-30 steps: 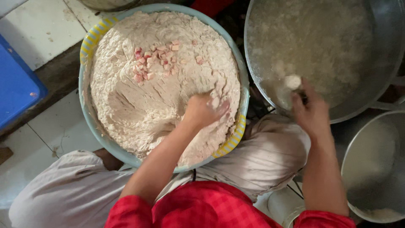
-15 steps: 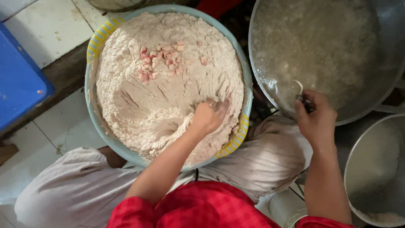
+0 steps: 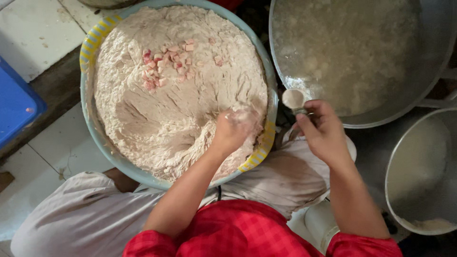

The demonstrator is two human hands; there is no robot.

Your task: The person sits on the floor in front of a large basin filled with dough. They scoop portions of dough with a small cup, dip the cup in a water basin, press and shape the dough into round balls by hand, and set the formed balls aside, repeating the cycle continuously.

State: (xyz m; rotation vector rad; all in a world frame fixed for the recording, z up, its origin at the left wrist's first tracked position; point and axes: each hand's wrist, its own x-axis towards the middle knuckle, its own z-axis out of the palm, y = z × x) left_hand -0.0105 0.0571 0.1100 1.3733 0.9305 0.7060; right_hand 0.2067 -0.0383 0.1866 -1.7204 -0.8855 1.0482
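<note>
R hand [image 3: 326, 131] lifted spoon [image 3: 293, 99] from metal pan [image 3: 428, 71] toward dough basin [image 3: 90, 123], now between them.

From my remote view, everything sits on the floor [image 3: 33, 33], which is laid with pale, worn tiles split by a dark grouted band running diagonally at the left. A blue plastic tray [image 3: 16, 107] lies at the left edge, across that band. The big light-blue basin [image 3: 97, 138] of pale dough, its rim striped yellow and white, appears to rest on the tiles, partly against my knees. To the right the floor turns dark and wet-looking, and there I see a wide metal pan [image 3: 428, 71] of cloudy liquid and, just below it, a smaller metal pot [image 3: 392, 190]; their rims nearly touch.
</note>
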